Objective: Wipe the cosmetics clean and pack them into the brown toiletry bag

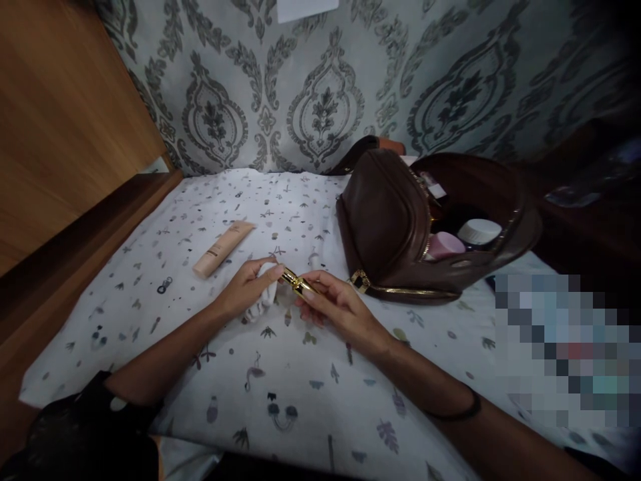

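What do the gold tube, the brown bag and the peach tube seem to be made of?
Gold tube: polished metal or metal-coated plastic; sharp highlights, but the look can't separate them.
Brown bag: leather or imitation leather, smooth with a soft sheen.
Peach tube: probably plastic, satin; its flattened end suggests thin, squeezable walls.

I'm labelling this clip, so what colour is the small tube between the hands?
The small tube is shiny gold; the head view shows it.
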Tool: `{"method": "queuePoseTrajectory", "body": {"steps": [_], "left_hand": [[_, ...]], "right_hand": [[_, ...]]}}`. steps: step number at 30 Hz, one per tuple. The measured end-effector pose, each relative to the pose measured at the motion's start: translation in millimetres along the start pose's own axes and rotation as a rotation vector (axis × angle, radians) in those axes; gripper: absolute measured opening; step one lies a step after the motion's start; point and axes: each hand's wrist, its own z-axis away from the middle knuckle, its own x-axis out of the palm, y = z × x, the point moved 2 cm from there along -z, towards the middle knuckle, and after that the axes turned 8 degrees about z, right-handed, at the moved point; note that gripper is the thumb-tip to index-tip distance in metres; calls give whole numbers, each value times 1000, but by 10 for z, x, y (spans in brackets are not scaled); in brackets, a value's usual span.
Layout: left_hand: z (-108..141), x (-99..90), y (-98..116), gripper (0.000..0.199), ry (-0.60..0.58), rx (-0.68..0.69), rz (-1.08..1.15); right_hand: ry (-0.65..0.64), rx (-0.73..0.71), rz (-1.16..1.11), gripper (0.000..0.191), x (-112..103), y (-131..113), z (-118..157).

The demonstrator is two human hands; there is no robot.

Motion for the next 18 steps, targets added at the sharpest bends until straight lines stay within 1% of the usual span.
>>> {"method": "queuePoseTrajectory", "body": {"steps": [3, 7, 9, 11, 13, 16, 18], "left_hand": [[18, 38, -43, 55, 31, -16, 89], [63, 103, -46, 57, 61, 3, 266], [89, 131, -27, 51, 20, -5, 321], [114, 151, -9, 50, -63, -34, 352], [131, 156, -1, 49, -109, -54, 334], [134, 147, -2, 37, -87, -14, 239], [131, 151, -5, 34, -59, 25, 170]], "right_hand": [[-30, -2, 46, 45, 16, -19, 6], [11, -56, 41, 42, 11, -47, -5], [34, -65, 24, 40, -2, -48, -14], [15, -55, -15, 39, -9, -41, -20], [-41, -33, -58, 40, -4, -38, -16], [-110, -5, -73, 40, 16, -54, 1], [-135, -1, -67, 40, 32, -74, 12]]}}
